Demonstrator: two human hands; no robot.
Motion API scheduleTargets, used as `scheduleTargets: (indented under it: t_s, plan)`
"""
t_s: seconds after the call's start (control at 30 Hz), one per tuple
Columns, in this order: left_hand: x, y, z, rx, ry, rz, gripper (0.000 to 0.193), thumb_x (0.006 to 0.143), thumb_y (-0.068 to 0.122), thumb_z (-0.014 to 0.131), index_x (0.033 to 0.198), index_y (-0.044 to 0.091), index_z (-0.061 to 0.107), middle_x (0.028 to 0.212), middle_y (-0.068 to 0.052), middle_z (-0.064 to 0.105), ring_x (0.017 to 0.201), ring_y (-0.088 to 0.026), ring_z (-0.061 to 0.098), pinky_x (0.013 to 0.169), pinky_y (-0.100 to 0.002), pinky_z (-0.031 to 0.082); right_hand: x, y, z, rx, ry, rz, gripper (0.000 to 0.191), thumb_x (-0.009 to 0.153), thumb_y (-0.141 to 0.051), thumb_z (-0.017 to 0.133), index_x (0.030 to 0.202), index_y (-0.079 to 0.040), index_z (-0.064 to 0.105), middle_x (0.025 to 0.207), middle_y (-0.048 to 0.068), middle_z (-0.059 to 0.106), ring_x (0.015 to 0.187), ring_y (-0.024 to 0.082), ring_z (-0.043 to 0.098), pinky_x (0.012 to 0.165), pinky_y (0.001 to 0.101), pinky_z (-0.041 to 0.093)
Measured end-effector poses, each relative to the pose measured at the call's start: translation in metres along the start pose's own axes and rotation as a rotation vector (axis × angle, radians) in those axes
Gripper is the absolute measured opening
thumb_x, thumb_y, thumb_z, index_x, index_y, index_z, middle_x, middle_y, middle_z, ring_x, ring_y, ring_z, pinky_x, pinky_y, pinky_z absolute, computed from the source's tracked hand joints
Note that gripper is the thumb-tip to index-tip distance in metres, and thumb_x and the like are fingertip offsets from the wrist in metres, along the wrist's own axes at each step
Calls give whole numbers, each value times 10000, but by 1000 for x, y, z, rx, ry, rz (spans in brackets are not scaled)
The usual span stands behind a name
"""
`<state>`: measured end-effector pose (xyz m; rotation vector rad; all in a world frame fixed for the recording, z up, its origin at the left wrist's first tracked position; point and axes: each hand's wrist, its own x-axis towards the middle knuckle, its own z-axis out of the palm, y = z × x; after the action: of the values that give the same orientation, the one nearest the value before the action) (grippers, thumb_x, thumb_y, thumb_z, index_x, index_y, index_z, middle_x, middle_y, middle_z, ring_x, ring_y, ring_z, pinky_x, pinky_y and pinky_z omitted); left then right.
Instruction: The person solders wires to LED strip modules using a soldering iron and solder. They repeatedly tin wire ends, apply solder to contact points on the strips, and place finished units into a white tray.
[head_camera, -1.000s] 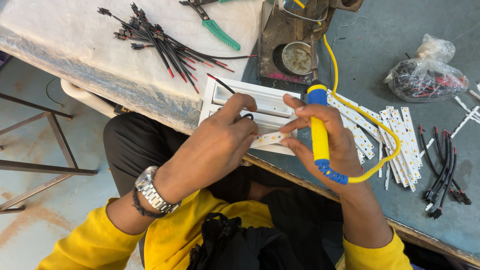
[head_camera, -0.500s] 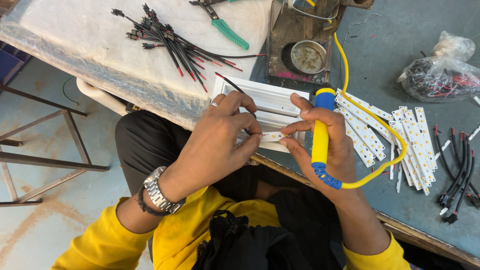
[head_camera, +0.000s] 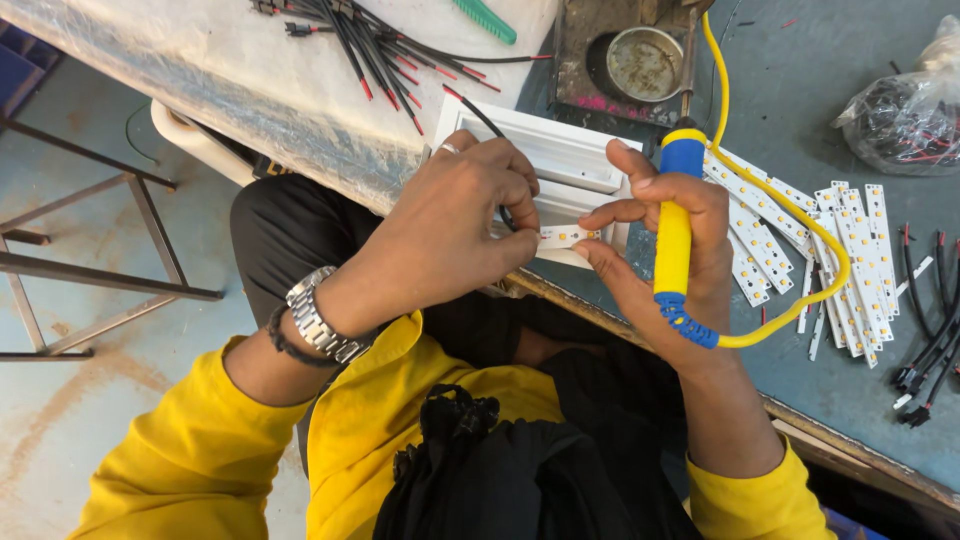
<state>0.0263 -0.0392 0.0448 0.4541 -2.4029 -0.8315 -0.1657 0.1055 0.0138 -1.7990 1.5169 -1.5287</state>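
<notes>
Right at the table's near edge (head_camera: 800, 415), over the white tray (head_camera: 565, 165), the left hand (head_camera: 455, 225) pinches a small LED strip (head_camera: 562, 236), the right hand (head_camera: 665, 250) grasps a yellow soldering iron (head_camera: 674, 235), spare strips (head_camera: 850, 250) piled just beyond.

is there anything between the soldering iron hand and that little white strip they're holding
Nothing visible. The right hand, gripping the soldering iron, already touches the white strip with its fingertips, and the left hand pinches the strip's other end.

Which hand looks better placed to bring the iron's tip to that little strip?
Right. The right hand already grips the yellow soldering iron beside the small white strip; the left hand is busy pinching that strip.
</notes>
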Motion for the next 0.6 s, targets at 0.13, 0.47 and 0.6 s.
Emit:
scheduleTargets:
  t_s: [0.13, 0.47, 0.6]
  plan:
    - [3, 3, 1, 20, 3, 19, 98, 715, 161, 751, 683, 76, 715, 943, -70, 697, 887, -307, 591, 832, -399, 478, -1, 3, -1, 33, 3, 1, 704, 888, 182, 807, 1344, -107, 355, 1535, 227, 507, 1058, 191, 717, 940, 274, 571]
    - [-1, -1, 0, 54, -49, -82, 99, 669, 212, 765, 615, 146, 715, 949, 27, 680, 984, -226, 554, 836, -410, 307, -6, 1, 3, 19, 32, 28, 731, 860, 191, 804, 1346, -117, 352, 1572, 260, 481, 1035, 208, 718, 765, 212, 478]
    - [1, -2, 0, 36, -62, -74, 90, 665, 233, 767, 630, 156, 736, 999, 42, 686, 1027, -220, 543, 845, -403, 306, -3, 5, 4, 41, 63, 18, 692, 845, 168, 789, 1307, -110, 355, 1559, 267, 500, 1058, 218, 724, 870, 267, 557]
